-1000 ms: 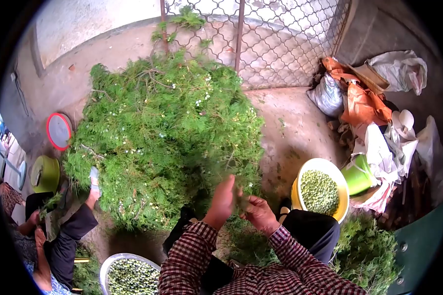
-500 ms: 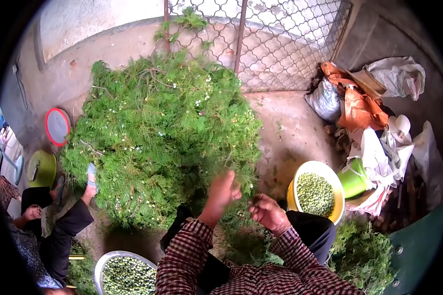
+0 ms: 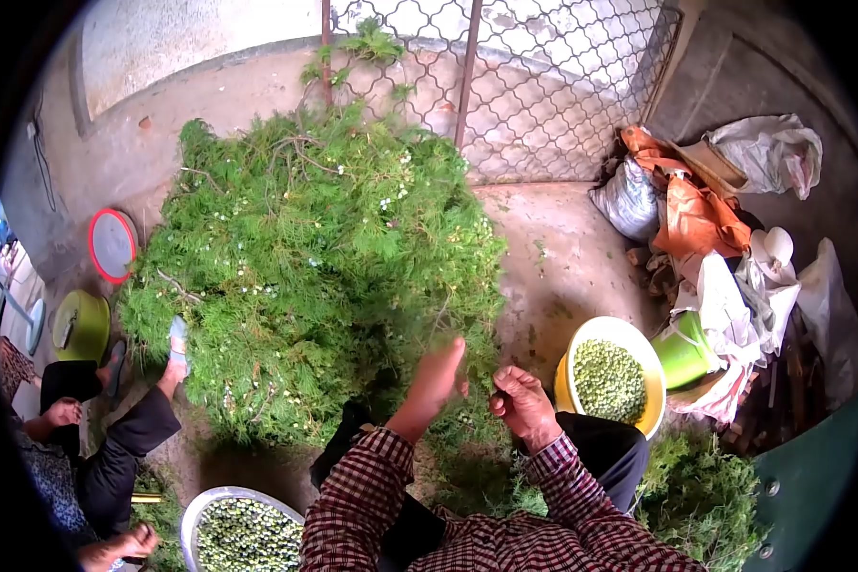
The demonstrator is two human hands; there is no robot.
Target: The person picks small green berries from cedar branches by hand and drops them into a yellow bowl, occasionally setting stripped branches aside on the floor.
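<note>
My left hand point(image 3: 436, 386) is raised over the front edge of a large heap of cut evergreen branches point(image 3: 305, 248). It is closed, thumb upward, on what looks like a leafy sprig, whose greenery is blurred above the hand. Close by on the right, my right hand point(image 3: 526, 410) has thumb and fingers pinched together; whatever is between them is too small to make out. The two hands are slightly apart. Small pale berries dot the heap. Beside my right knee stands a yellow tub point(image 3: 564, 381) filled with green berries point(image 3: 608, 381).
A basin point(image 3: 193, 520) of green berries stands at the lower left, near a seated person point(image 3: 114, 467). More cut greenery point(image 3: 701, 496) lies at lower right. Sacks point(image 3: 701, 214) and a lime-green bucket point(image 3: 684, 351) are on the right. Behind the heap is a metal lattice gate point(image 3: 553, 95).
My right hand has turned a little, its fingers curling closer together. My left hand has shifted slightly, thumb more upright. The other person's hand has come into view at lower left.
</note>
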